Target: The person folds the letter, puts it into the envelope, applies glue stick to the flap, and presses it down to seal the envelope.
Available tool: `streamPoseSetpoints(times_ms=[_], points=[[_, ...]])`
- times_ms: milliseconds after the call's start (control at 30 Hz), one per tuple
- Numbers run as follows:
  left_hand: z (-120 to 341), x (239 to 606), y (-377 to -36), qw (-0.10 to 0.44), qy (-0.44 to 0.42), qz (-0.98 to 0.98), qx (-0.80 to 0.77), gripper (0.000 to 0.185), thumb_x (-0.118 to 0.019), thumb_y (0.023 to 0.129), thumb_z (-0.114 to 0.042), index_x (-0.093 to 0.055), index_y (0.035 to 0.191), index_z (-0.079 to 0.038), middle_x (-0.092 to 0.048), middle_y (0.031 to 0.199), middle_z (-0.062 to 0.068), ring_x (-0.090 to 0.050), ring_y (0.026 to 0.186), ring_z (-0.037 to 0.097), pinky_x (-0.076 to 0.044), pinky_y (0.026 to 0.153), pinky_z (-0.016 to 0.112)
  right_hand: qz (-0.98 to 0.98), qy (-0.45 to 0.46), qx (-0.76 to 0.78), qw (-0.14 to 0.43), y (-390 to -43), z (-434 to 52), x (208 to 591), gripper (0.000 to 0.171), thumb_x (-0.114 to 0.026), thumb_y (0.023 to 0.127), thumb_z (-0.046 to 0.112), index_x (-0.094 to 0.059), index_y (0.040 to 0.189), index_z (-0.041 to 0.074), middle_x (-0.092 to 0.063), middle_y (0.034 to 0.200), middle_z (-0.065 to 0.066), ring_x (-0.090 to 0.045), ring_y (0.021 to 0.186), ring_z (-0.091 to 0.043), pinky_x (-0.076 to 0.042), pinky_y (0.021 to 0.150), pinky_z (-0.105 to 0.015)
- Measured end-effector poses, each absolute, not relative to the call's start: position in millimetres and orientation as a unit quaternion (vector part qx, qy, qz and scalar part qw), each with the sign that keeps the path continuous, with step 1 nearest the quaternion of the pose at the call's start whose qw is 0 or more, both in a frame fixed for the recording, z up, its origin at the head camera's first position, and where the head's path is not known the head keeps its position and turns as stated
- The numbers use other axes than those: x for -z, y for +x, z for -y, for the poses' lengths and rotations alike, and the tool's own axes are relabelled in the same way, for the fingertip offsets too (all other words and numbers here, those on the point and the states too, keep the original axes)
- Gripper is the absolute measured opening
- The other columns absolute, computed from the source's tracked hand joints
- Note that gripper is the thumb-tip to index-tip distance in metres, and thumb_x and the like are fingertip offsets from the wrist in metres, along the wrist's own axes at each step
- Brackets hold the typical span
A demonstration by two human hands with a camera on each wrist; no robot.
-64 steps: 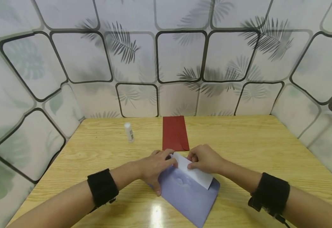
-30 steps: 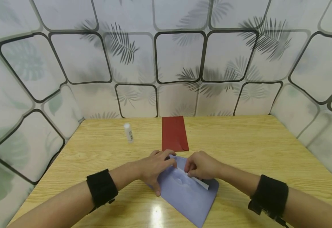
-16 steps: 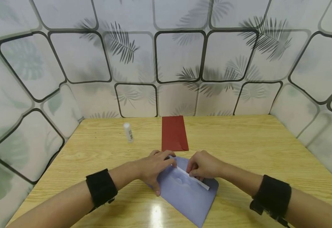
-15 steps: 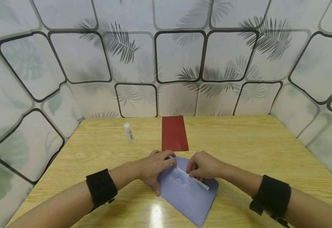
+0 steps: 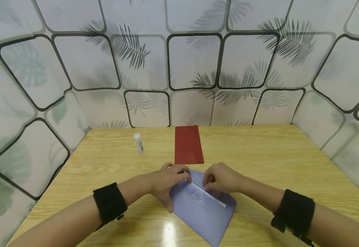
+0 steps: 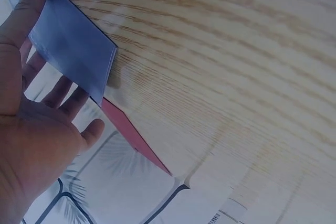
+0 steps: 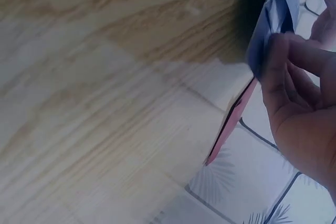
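Lavender envelope: between the two hands, its body (image 5: 198,216) lying to the right of the left hand (image 5: 168,183) and on the near side of the right hand (image 5: 222,178).
Left hand: fingers spread and bent, gripping the envelope between the thumb and the other fingers.
Right hand: fingers curled in close, tips at the opening beside the flap (image 5: 228,199); whether they pinch anything, I cannot tell.
White paper: a narrow strip (image 5: 211,197) shows along the opening, from the left fingertips to the near side of the right fingers.
Red envelope: flat on the table (image 5: 259,147), beyond both hands (image 5: 188,145).
White tube: beyond the left hand, off to its left, upright or nearly so; probably glue (image 5: 139,144).
Insertion: seemingly nearly complete.
Next move: calls for pressing the strip fully in, left grip steady.
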State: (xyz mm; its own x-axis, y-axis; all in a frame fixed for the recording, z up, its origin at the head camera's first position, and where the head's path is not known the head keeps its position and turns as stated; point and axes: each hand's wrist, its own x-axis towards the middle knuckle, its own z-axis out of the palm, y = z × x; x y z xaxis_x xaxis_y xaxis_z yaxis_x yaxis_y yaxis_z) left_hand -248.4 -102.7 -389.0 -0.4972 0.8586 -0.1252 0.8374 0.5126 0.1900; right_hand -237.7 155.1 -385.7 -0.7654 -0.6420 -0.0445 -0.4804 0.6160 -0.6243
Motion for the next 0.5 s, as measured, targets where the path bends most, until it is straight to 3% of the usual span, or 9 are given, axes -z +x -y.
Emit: streamPoseSetpoints(times_ms=[100, 200, 300, 500], points=[[103, 389, -248, 0.104, 0.488, -0.865, -0.055, 0.097, -0.095, 0.054, -0.053, -0.049, 0.133, -0.023, -0.038, 0.151, 0.007, -0.044, 0.136, 0.023, -0.029, 0.111, 0.053, -0.906, -0.309, 0.282, 0.062, -243, -158, 385, 0.002, -0.073, 0.085, 0.006, -0.073, 0.088, 0.006, -0.067, 0.073, 0.005, -0.057, 0.059, -0.002, -0.05, 0.055, -0.02], [103, 389, -248, 0.102, 0.487, -0.866, -0.052, 0.097, -0.096, 0.053, -0.053, -0.05, 0.134, -0.025, -0.037, 0.152, 0.007, -0.042, 0.138, 0.023, -0.028, 0.112, 0.052, -0.92, -0.286, 0.265, 0.029, -249, -160, 385, 0.012, -0.072, 0.087, 0.013, -0.073, 0.095, 0.004, -0.068, 0.079, 0.005, -0.056, 0.069, -0.003, -0.048, 0.063, -0.022], [102, 388, -248, 0.105, 0.489, -0.864, -0.053, 0.097, -0.096, 0.053, -0.052, -0.05, 0.135, -0.026, -0.036, 0.153, 0.008, -0.04, 0.14, 0.024, -0.026, 0.114, 0.055, -0.923, -0.266, 0.273, 0.051, -254, -161, 387, 0.015, -0.07, 0.09, 0.016, -0.073, 0.098, 0.004, -0.07, 0.083, 0.003, -0.058, 0.072, -0.005, -0.049, 0.066, -0.023], [101, 386, -247, 0.12, 0.491, -0.861, -0.059, 0.097, -0.097, 0.053, -0.049, -0.051, 0.135, -0.03, -0.033, 0.155, 0.006, -0.035, 0.144, 0.022, -0.023, 0.116, 0.058, -0.91, -0.267, 0.302, 0.096, -257, -159, 392, 0.014, -0.07, 0.09, 0.017, -0.076, 0.093, 0.005, -0.071, 0.076, 0.004, -0.058, 0.068, -0.004, -0.049, 0.061, -0.022]])
